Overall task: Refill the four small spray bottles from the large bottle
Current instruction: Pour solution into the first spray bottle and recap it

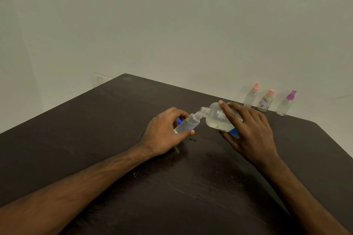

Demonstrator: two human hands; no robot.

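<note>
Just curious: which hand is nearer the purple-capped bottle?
Right. The right hand, holding the large bottle, is left of the purple-capped bottle; the left hand, holding a small bottle, is farther left.

Label of large bottle [215,118] mostly hidden under fingers [229,113] of right hand [250,131]; visible print too small to read. Base of small spray bottle [188,123] buried in left hand [162,135]. Blue piece [178,120] behind left fingers, mostly covered, identity unclear. Dark spot [192,139] on surface [114,120]: drop or small object, cannot tell. Surface and both forearms cut off by frame edges. Fill levels of three far spray bottles [265,102] too small to judge.
</note>
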